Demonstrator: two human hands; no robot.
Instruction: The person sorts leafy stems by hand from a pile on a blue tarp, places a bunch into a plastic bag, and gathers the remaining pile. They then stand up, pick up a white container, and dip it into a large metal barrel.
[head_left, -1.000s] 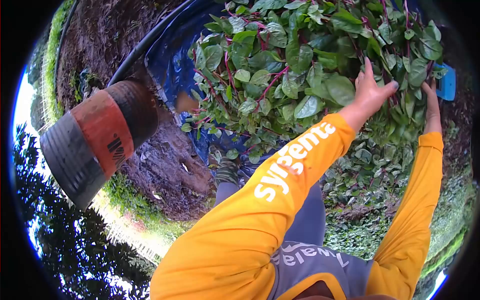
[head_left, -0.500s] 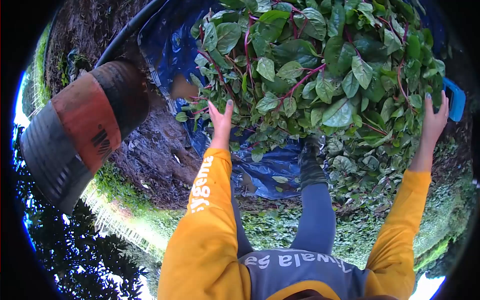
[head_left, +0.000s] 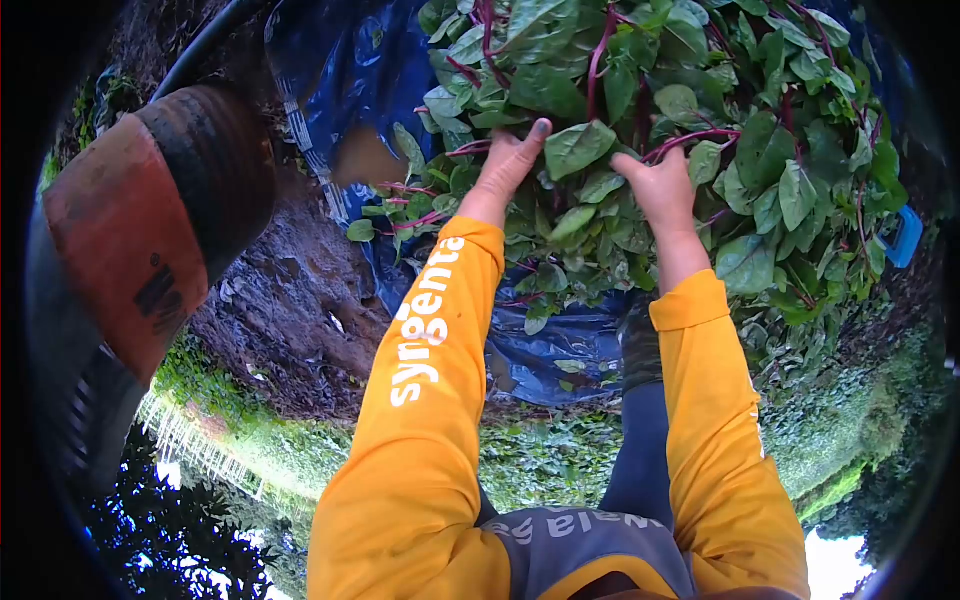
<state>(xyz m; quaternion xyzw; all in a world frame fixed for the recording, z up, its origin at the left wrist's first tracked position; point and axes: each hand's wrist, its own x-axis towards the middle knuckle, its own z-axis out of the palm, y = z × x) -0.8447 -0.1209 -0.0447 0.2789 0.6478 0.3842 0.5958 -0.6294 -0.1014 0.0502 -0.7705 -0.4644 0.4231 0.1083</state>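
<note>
A large heap of Malabar spinach (head_left: 745,190), with broad green leaves and purple-red stems, spreads over a blue plastic sheet (head_left: 560,355). My left hand (head_left: 508,168) is sunk into the near left part of the heap, its thumb up and its fingers closed around leafy stems. A short way to the right, my right hand (head_left: 660,185) grips stems too, the thumb pointing left toward the other hand. Leaves hide most fingers of both hands. Between the thumbs, one broad leaf sticks up.
A dark drum with a red band (head_left: 130,235) stands at the left on muddy ground (head_left: 290,300). Brown water (head_left: 367,158) pools on the sheet. A light-blue plastic handle (head_left: 903,238) shows at the right edge of the heap. A dark hose (head_left: 205,50) runs at the upper left.
My right hand has come from the heap's far right edge to its middle. My left hand has moved rightward and up into the leaves. Both have closed on stems.
</note>
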